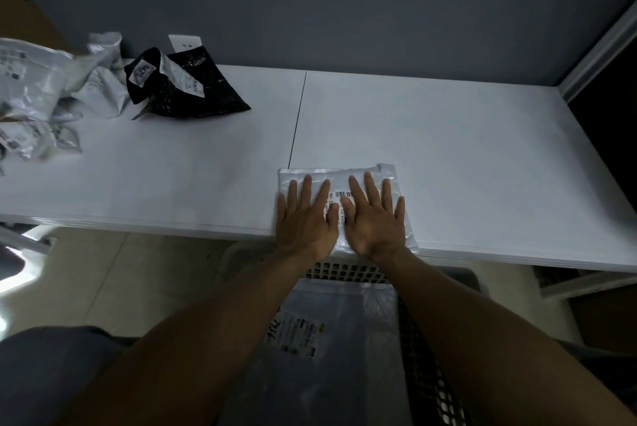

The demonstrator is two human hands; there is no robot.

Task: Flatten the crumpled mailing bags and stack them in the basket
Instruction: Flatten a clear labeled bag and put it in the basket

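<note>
A white mailing bag point(344, 174) with a barcode label lies flat at the near edge of the white table point(448, 136). My left hand point(306, 218) and my right hand point(374, 218) rest palm-down on it side by side, fingers spread, holding nothing. Below the table edge, between my forearms, stands a mesh basket point(348, 272) with a flattened grey mailing bag point(320, 332) lying inside, label up. A crumpled black mailing bag point(193, 87) lies at the far left of the table. Beside it lies a pile of crumpled white bags point(44, 87).
A grey wall with a white socket point(184, 43) backs the table. A dark seam point(298, 118) splits the tabletop. A frame post point(599, 46) stands at the right. Tiled floor point(138, 274) shows under the table's left part.
</note>
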